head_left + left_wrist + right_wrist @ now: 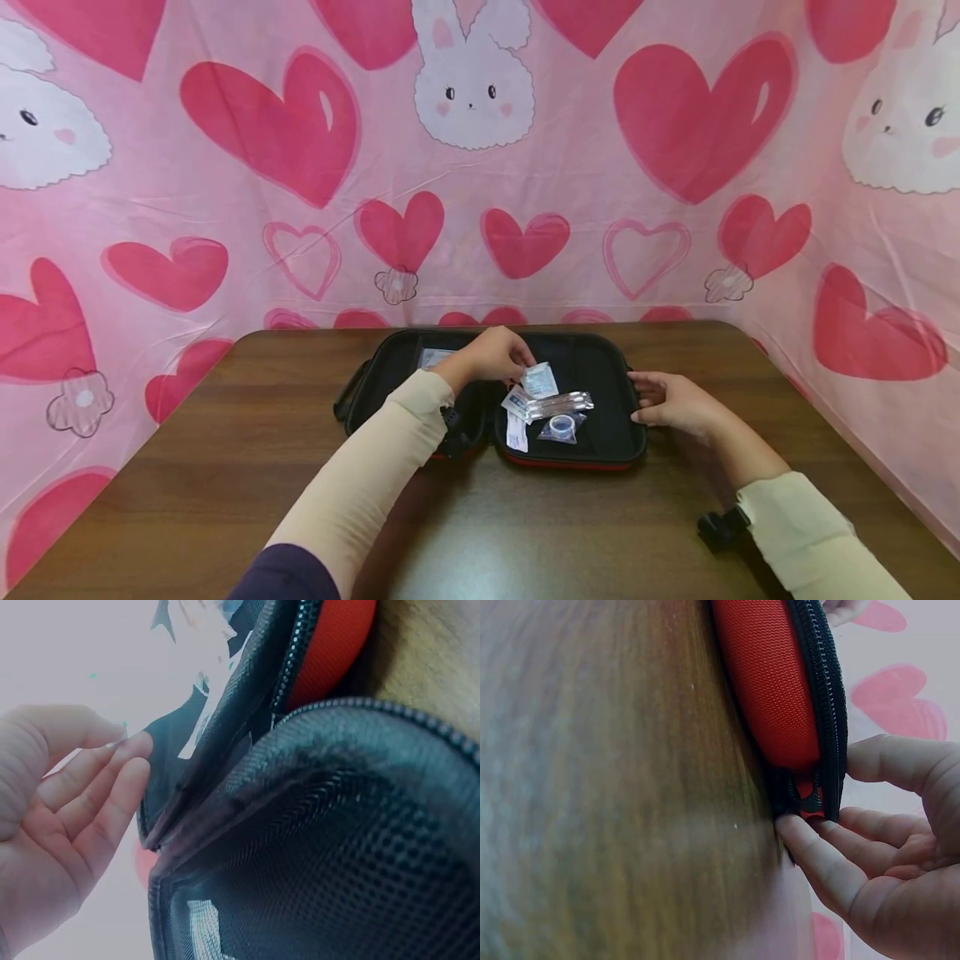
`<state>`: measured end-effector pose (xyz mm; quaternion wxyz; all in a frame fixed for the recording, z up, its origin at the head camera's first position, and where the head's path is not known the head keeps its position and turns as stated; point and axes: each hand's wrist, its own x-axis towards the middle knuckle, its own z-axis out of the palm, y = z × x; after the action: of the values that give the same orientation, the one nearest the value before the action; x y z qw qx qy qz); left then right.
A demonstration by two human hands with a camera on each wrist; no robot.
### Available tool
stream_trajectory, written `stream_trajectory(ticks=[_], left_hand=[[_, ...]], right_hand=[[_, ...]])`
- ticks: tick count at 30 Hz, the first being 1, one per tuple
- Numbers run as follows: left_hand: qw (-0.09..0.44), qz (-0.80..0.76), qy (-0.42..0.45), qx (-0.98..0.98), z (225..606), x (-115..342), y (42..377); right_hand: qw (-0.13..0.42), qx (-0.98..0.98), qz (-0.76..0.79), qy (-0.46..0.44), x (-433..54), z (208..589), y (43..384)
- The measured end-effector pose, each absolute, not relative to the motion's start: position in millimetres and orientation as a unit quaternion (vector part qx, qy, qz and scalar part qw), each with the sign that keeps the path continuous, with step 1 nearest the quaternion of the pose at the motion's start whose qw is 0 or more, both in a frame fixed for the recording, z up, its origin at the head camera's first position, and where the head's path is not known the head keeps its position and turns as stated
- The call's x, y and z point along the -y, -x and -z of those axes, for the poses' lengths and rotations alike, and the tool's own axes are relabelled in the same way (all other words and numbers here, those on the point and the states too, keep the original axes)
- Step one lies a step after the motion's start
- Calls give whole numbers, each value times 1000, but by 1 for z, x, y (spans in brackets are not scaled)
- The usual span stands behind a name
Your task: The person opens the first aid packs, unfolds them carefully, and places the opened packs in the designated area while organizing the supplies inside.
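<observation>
A black-lined zippered case (611,367) with a red shell lies unfolded on the table. My left hand (491,354) reaches over its right half and pinches a small white packet (542,382) between thumb and fingers; in the left wrist view that packet is washed out by glare. Below it are a silver foil strip (558,406), a white sachet (517,433) and a tape roll (561,427) in a clear bag. At the case's right end, my right hand (678,404) grips the rim, thumb above and fingers by the zipper end (810,799).
The case's left half has a mesh pocket (352,847) with a pale packet (433,358) near its back. A carry handle (348,392) sticks out on the left. Brown wooden table (525,533) surrounds the case, and a pink heart-print cloth (450,175) hangs behind.
</observation>
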<state>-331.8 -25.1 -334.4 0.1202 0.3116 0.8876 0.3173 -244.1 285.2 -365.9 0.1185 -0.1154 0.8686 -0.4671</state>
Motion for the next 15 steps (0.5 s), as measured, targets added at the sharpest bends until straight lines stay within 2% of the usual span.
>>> stream_trajectory(ticks=[15], left_hand=[[142,-374,-271,-876,325,46,325]], right_hand=[[118,-868,469,108,-284,366,243]])
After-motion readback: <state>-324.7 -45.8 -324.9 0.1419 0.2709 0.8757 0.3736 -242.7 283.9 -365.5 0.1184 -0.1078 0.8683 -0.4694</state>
